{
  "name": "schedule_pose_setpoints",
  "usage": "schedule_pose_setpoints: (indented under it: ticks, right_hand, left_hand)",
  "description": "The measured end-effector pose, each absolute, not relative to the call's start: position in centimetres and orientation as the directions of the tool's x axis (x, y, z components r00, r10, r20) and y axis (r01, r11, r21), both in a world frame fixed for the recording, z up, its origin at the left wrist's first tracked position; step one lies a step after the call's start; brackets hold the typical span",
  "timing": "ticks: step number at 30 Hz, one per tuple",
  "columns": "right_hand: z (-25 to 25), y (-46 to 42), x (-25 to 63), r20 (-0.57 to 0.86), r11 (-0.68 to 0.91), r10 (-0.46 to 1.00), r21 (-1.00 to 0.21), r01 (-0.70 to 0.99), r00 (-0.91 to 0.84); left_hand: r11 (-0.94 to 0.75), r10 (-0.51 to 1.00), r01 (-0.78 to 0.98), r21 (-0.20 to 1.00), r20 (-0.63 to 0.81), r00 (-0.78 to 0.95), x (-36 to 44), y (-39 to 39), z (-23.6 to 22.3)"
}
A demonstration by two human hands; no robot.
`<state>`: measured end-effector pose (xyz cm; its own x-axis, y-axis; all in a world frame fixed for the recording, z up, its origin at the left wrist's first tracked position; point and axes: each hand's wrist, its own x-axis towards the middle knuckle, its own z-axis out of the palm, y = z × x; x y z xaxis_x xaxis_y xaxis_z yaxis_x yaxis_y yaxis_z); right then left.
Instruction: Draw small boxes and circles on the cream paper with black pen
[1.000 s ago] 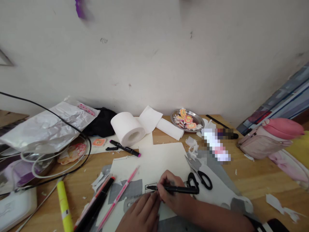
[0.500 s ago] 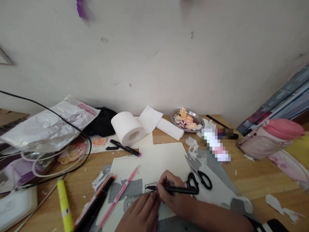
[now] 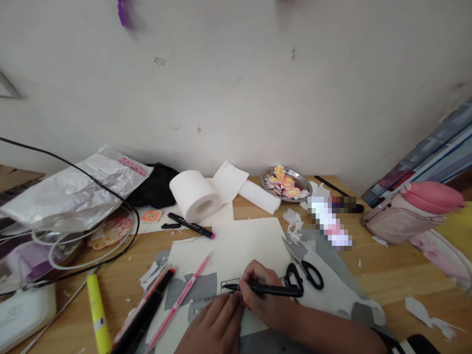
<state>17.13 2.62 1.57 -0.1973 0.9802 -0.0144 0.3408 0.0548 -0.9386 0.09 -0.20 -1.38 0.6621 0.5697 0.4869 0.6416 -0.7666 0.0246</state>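
Observation:
My right hand [image 3: 260, 295] grips a black pen [image 3: 275, 290], its tip at the left on a small black-outlined shape drawn on a cream sheet of paper [image 3: 236, 250]. My left hand [image 3: 214, 327] lies flat on the same sheet just below the pen tip, fingers together, pressing the paper down. Black-handled scissors [image 3: 304, 270] lie just right of my right hand. A thin pink pen [image 3: 182, 300] lies diagonally on the sheet to the left.
A toilet paper roll [image 3: 195, 196] and a black marker with pink tip [image 3: 190, 226] lie behind the sheet. A metal dish of stickers [image 3: 286, 182] sits at the back. Black markers [image 3: 143, 314], a yellow highlighter [image 3: 96, 309], cables, a plastic bag [image 3: 73, 189] are left; a pink pouch [image 3: 409, 209] right.

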Motion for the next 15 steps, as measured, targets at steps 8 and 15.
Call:
schedule_pose_setpoints:
  ticks: [8,15]
  right_hand:
    - [1.12,2.52,17.17,-0.015,0.053,0.981,-0.94,0.338,-0.194]
    - [1.59,2.61,17.17,-0.017,0.054,0.978,-0.943,0.327,-0.209]
  left_hand:
    - [-0.766,0.567,0.642,0.025,0.496,0.658,0.23,-0.09,-1.4]
    - [-0.763,0.585,0.646,0.027,0.455,0.671,0.15,-0.3,-1.14]
